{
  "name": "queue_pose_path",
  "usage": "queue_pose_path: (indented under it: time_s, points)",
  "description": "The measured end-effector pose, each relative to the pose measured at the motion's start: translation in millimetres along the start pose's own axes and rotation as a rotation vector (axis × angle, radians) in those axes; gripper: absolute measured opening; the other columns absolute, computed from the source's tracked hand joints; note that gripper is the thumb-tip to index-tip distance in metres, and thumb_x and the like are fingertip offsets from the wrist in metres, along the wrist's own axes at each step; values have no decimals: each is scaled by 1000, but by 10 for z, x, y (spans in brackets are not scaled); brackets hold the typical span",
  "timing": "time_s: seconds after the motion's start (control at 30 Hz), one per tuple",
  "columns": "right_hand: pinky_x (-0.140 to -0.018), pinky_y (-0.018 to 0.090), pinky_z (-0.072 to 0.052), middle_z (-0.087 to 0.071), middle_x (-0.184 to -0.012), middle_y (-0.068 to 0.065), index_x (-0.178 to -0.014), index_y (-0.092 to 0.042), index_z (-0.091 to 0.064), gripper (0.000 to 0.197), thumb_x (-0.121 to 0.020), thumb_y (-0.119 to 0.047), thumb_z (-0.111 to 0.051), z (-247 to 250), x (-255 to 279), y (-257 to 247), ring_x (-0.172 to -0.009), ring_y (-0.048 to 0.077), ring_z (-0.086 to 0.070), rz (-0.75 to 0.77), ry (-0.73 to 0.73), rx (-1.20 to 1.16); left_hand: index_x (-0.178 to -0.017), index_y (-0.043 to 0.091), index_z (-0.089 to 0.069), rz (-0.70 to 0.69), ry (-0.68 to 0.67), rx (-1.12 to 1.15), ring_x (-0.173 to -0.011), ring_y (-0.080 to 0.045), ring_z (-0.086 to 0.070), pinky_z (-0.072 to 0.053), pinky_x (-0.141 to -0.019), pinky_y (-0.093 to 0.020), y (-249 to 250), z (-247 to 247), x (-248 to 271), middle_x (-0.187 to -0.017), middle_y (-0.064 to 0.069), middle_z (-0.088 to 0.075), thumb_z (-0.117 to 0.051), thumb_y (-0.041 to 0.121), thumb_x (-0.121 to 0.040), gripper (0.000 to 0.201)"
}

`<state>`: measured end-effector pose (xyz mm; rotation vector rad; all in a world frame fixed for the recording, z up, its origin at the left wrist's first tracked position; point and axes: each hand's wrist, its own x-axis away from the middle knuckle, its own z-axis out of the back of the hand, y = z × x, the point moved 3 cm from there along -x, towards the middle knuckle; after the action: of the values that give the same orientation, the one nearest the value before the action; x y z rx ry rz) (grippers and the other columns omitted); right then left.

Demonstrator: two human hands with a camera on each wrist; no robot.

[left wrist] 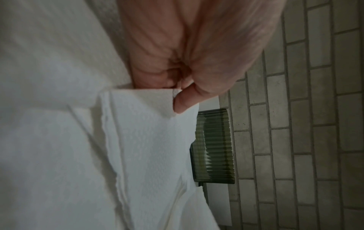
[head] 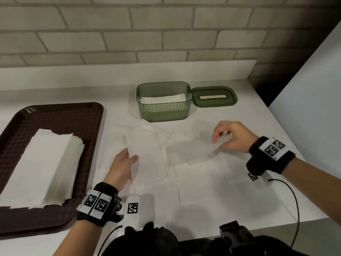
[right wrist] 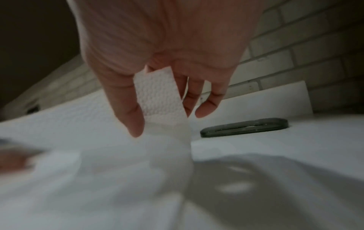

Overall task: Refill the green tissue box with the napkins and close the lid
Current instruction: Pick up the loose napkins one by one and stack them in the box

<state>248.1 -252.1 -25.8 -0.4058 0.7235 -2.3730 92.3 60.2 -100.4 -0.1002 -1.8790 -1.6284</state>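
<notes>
The green ribbed tissue box [head: 163, 108] stands open at the back of the white counter, with white napkins [head: 163, 99] lying inside. Its green slotted lid [head: 215, 97] lies flat to the right of the box. My left hand [head: 127, 161] pinches the near left edge of a white napkin [head: 147, 156] between thumb and fingers; in the left wrist view the thumb [left wrist: 185, 101] presses on that napkin [left wrist: 149, 140]. My right hand [head: 221, 137] pinches the right end of a napkin [head: 193, 146], lifting it off the counter; in the right wrist view the strip of napkin [right wrist: 159, 96] runs between thumb and fingers.
A dark brown tray [head: 77, 115] at the left holds a stack of white napkins [head: 42, 169]. More unfolded napkins [head: 203, 180] lie spread over the counter in front of me. A brick wall [head: 166, 30] backs the counter. The counter's right edge [head: 295, 148] drops off.
</notes>
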Motion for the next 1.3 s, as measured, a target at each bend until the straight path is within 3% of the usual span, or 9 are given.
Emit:
queue_pose_path:
  time_s: [0.23, 0.37, 0.47, 0.7, 0.9, 1.0, 1.1, 1.2, 1.3]
  points:
    - [-82, 24, -42, -60, -91, -16, -83, -34, -69, 33, -62, -58, -78, -306, 66, 83, -89, 7, -53, -27, -194, 223, -126, 8, -57, -6, -9, 13, -101, -27, -66, -52, -77, -35, 12, -19, 0, -118, -10, -68, -47, 1, -98, 31]
    - [-89, 32, -43, -61, -108, -10, -105, -29, -66, 24, -84, -41, -68, -320, -211, 5, -103, 14, -54, 43, -73, 256, -126, 7, -57, -13, -6, 22, -102, -28, -66, -53, -80, -36, 7, -21, 0, -117, -11, -68, -46, 0, -98, 31]
    - [-96, 36, -36, -55, -123, -9, -131, -29, -51, 48, -86, -35, -66, -455, -389, -35, -115, 16, -46, 21, -184, 374, -125, 8, -58, -7, -14, 36, -103, -29, -66, -52, -85, -38, 10, -19, 9, -116, -11, -68, -46, 1, -98, 30]
    - [-82, 28, -29, -57, -83, -11, -96, -28, -66, 23, -77, -38, -73, -395, -515, -187, -85, 11, -49, 10, -182, 432, -120, 9, -62, 15, -61, 106, -105, -28, -68, -53, -93, -44, 70, -12, 40, -114, -9, -71, -58, 5, -93, 27]
    - [-62, 10, -40, -63, -64, -10, -75, -18, -70, 13, -74, -23, -82, -71, -359, -481, -58, 0, -54, 74, -85, 19, -125, 6, -58, 16, -112, 172, -102, -29, -68, -53, -89, -45, 158, -51, 69, -115, -11, -71, -51, -1, -94, 33]
    - [-73, 15, -49, -73, -77, 5, -84, -11, -71, 14, -75, -19, -79, 109, -250, -760, -67, 6, -63, 102, 54, -400, -132, 9, -53, 30, -174, 305, -113, -33, -64, -53, -90, -47, 178, -84, 92, -124, -13, -66, -46, -1, -96, 37]
    - [-61, 21, -54, -73, -71, 4, -87, -8, -69, 16, -75, -17, -75, 28, -263, -924, -61, 12, -66, 33, 186, -838, -136, 12, -49, 48, -262, 457, -118, -40, -59, -48, -92, -63, 156, -143, 85, -130, -20, -60, -41, -3, -97, 42]
    - [-59, 22, -53, -73, -72, 2, -91, -10, -66, 10, -84, -13, -71, -252, -347, -984, -60, 12, -67, -77, 266, -995, -135, 17, -49, 44, -326, 525, -113, -43, -61, -45, -88, -71, 147, -229, 74, -130, -24, -59, -43, -1, -96, 44]
    - [-64, 27, -54, -73, -81, 4, -91, -15, -61, 5, -89, -12, -66, -414, -394, -1038, -68, 17, -68, -122, 301, -1053, -133, 21, -49, 51, -294, 503, -99, -38, -66, -55, -73, -59, 128, -265, 58, -119, -19, -65, -43, -1, -96, 44]
